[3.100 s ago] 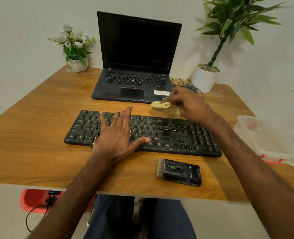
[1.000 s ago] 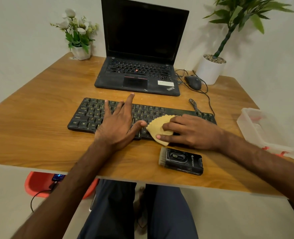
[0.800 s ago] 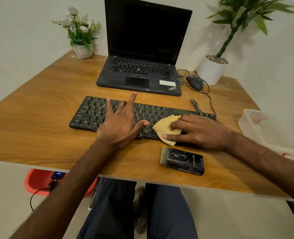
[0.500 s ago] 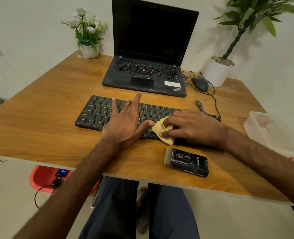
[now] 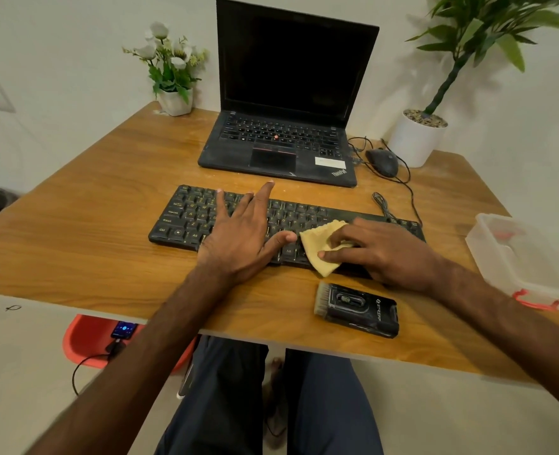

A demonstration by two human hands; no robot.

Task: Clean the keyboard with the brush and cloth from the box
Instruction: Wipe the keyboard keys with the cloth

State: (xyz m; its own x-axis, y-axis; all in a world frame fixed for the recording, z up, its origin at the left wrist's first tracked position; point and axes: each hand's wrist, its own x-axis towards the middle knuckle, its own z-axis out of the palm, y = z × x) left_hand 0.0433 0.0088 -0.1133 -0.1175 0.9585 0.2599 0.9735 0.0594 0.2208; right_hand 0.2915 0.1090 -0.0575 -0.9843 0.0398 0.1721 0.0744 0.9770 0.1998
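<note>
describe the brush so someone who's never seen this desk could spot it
On the wooden table, find the black keyboard in front of the laptop. The brush lies between the keyboard's right half and the table's near edge. It is a flat black block with pale bristles at its left end, unlike the soft yellow cloth on the keyboard.

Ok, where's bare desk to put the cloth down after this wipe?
Widest bare wood: the desk's left side, from the flower pot down past the keyboard's left end. A narrow strip runs between laptop and keyboard. Crowded: mouse and cables behind the keyboard's right end.
</note>
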